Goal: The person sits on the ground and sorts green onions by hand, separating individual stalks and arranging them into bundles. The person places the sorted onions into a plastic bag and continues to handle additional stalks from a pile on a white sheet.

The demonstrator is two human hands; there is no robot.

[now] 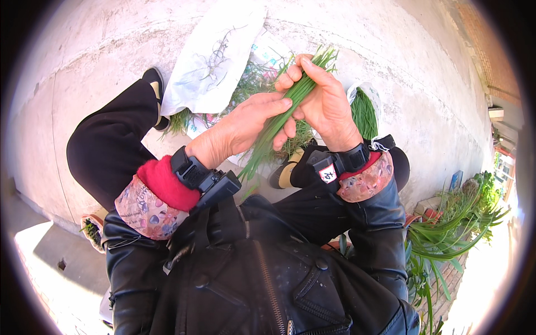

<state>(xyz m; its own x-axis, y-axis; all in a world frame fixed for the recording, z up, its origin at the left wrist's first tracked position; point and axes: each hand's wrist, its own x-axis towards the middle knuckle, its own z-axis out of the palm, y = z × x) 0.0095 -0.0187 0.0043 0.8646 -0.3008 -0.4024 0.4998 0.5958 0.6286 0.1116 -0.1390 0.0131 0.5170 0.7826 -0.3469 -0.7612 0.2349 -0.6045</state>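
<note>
Between my hands is a slanting bundle of long green leaves [295, 94], likely chives, its pale cut ends at the upper right and its loose tips hanging towards my lap. My left hand [251, 119] grips the bundle around its middle, thumb on top. My right hand [324, 96] curls around the upper part, its thumb near the pale ends. Below them on the ground lies a pile of loose green stalks and dry bits [255, 81], partly hidden by my hands. A clear plastic bag [379, 98] with more green leaves [363, 115] stands just right of my right hand.
A white plastic sheet or sack [209, 63] with dry scraps lies on the concrete ground [104, 54] beyond my left hand. My shoes [157, 96] flank the pile. Leafy potted plants [444, 234] stand at the right, and a small pot [93, 230] is at the left.
</note>
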